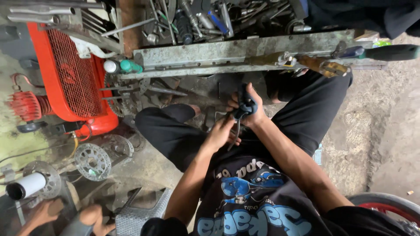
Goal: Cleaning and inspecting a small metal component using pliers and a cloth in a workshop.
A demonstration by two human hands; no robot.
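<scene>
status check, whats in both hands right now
Right hand clamped on dark grip part. Left hand at its lower end, touching. Another person's hands low left, well apart.

Dirty concrete floor (pixel 372 131), metal workbench edge (pixel 245 48), red compressor (pixel 74 83).

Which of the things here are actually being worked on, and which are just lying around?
In hand:
right hand gripping a dark handlebar grip
left hand beside its thin cable

Lying about:
orange compressor
silver brake discs
tray of metal tools
</scene>
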